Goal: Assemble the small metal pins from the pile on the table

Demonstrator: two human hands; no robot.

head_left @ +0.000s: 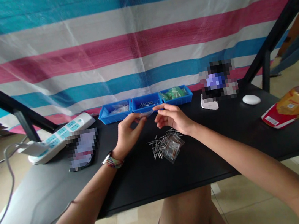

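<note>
A small clear plastic bag (148, 113) is held up in front of the blue bins. My left hand (130, 131) pinches its left end between thumb and fingers. At the bag's right end, my right hand (178, 117) has its index finger and thumb closed on the edge, the other fingers loosely curled. Just below the hands, a loose pile of thin metal pins (158, 147) lies on the black table (139, 183). Another clear bag (173, 147) with small metal and copper-coloured parts rests against that pile.
Three joined blue bins (115, 116) hold clear bags, metal pins and green packets. To the left are a power strip (64, 136) with a cable and a phone (85, 148). A white case (209, 102), a white oval object (251, 99) and a drink bottle (292, 104) are right.
</note>
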